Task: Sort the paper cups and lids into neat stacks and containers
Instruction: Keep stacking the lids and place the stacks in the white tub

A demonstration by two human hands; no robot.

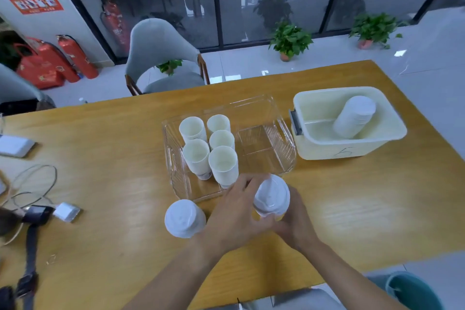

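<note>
Both hands meet on a white lidded paper cup (271, 197) above the wooden table (352, 209): the left hand (236, 211) holds it from the left, the right hand (294, 219) from the right and below. Just left of the grip stands a second white lidded paper cup (185, 218) on the table. Directly behind the grip lies a clear plastic tray (266, 143); five stacks of white open paper cups (210, 145) stand in its left half. Behind and to the right of the grip sits a cream plastic bin (324, 148), with a stack of white lids (354, 116) lying tilted inside it.
</note>
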